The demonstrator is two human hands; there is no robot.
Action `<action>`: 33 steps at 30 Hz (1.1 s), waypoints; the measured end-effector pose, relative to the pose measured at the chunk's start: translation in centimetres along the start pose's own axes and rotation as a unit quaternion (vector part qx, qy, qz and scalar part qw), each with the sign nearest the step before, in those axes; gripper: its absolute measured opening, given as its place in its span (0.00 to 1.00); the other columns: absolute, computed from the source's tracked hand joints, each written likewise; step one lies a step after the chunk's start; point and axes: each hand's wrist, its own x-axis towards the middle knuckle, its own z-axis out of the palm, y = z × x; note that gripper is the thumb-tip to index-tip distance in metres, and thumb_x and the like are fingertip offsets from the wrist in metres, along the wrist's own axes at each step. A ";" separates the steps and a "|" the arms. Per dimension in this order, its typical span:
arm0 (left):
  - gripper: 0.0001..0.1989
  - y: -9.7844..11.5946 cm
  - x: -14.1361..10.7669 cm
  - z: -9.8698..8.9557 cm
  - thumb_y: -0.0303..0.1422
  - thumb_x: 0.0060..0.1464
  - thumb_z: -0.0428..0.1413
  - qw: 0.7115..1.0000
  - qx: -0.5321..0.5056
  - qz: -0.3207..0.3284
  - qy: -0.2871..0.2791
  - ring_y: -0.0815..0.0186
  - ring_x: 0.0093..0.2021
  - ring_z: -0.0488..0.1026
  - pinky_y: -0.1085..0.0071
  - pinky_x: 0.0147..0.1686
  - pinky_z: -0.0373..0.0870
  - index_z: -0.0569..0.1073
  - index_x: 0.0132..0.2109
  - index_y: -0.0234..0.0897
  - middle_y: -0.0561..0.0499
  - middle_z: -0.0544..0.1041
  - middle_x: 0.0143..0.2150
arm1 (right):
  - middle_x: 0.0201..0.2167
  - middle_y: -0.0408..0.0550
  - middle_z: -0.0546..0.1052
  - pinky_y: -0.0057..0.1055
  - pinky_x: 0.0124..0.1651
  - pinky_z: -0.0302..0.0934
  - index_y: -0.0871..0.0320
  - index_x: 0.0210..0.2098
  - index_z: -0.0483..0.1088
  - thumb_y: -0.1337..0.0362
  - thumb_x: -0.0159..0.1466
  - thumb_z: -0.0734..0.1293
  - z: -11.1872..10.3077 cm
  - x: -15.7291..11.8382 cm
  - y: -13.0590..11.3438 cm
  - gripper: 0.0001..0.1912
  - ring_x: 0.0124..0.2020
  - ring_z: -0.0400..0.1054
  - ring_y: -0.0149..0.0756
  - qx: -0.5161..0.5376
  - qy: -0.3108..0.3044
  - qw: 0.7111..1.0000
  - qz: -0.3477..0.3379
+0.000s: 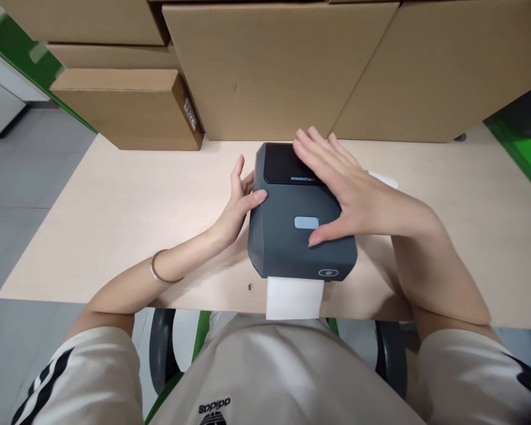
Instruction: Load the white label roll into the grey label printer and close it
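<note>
Boxy dark-grey plastic label printer is apparently steadied, not gripped, by left hand, fingers half-open at left side, and right hand, fingers spread atop.

The dark grey, boxy plastic printer sits on the pale, flat wood table, approx. mid., close to my tummy. A white, flat paper strip pokes out of its front, twd. me, down to abt. the table's near edge. My bare left hand is at its L side, thumb on the top's L edge. My bare right hand is over the top, R part, fingers pointing to the back. Behind, at the table's far end: a big, brown, square-cornered cardboard box, w/ another big brown cardboard box on its R. Back L: a small, brown, oblong cardboard box.
</note>
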 end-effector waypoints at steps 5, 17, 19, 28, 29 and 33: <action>0.62 -1.4 0.3 -0.6 0.62 0.58 0.76 0.998 0.009 0.046 -0.030 0.34 0.92 0.57 0.34 0.91 0.55 0.52 0.87 0.67 0.51 0.69 0.87 | 0.91 0.57 0.56 0.76 0.92 0.36 0.51 0.94 0.48 0.18 0.60 0.77 0.9 0.1 -1.5 0.79 0.91 0.49 0.75 -0.007 -0.024 0.995 -0.098; 0.57 -1.4 -0.8 0.9 0.67 0.63 0.70 0.996 0.033 0.077 -0.014 0.33 0.92 0.56 0.38 0.90 0.55 0.54 0.87 0.60 0.47 0.64 0.89 | 0.90 0.58 0.56 0.70 0.93 0.40 0.57 0.91 0.57 0.24 0.71 0.74 3.0 -0.2 -2.1 0.65 0.91 0.51 0.67 -0.029 -0.018 0.984 -0.175; 0.55 -1.3 -0.9 1.0 0.67 0.65 0.69 0.996 0.042 0.080 -0.011 0.33 0.91 0.58 0.39 0.89 0.58 0.54 0.87 0.60 0.47 0.63 0.89 | 0.90 0.57 0.55 0.69 0.93 0.39 0.58 0.91 0.57 0.24 0.72 0.73 3.0 -0.2 -2.1 0.64 0.91 0.50 0.66 -0.028 -0.019 0.984 -0.176; 0.52 -2.0 -0.7 0.2 0.68 0.66 0.67 0.993 0.058 0.098 -0.012 0.37 0.92 0.58 0.36 0.89 0.57 0.55 0.85 0.64 0.48 0.66 0.88 | 0.91 0.51 0.56 0.68 0.94 0.35 0.52 0.91 0.59 0.24 0.75 0.70 2.2 0.2 -2.4 0.58 0.92 0.46 0.63 0.022 -0.053 0.988 -0.145; 0.52 -2.3 -0.7 0.0 0.68 0.65 0.67 0.993 0.058 0.100 -0.014 0.37 0.92 0.57 0.36 0.90 0.56 0.56 0.85 0.63 0.48 0.66 0.89 | 0.91 0.49 0.55 0.68 0.94 0.35 0.50 0.91 0.59 0.26 0.78 0.68 1.5 0.0 -2.4 0.55 0.93 0.45 0.62 0.032 -0.059 0.989 -0.135; 0.44 -3.2 0.0 -0.7 0.70 0.68 0.63 0.991 0.058 0.120 -0.006 0.39 0.95 0.48 0.42 0.93 0.49 0.68 0.81 0.59 0.54 0.61 0.92 | 0.90 0.39 0.58 0.65 0.93 0.42 0.40 0.90 0.60 0.42 0.87 0.58 -2.0 -1.7 -1.2 0.36 0.91 0.51 0.56 0.041 -0.022 0.998 -0.051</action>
